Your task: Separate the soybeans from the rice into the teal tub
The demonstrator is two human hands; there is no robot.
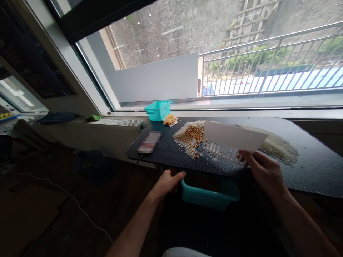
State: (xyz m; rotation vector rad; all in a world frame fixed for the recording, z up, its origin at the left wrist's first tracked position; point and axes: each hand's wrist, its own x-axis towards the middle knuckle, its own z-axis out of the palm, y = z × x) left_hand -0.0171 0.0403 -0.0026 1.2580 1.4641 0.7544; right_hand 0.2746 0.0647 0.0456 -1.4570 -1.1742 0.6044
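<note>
My right hand [264,169] is closed on the near edge of a white slotted scraper [232,142], held tilted over the dark table [316,167]. The scraper stands between a heap of yellow beans mixed with rice [190,135] on its left and a spread of white rice [278,147] on its right. My left hand [168,182] grips the left rim of a teal bin [209,198] held just below the table's near edge. The bin's inside is dark, so its contents are hidden.
A second teal bin [158,109] stands at the table's far left corner, beside a yellow packet [170,119]. A blurred pink-and-white item [149,142] lies at the left end. A radiator [118,123] runs under the window; a white cable [66,198] crosses the floor.
</note>
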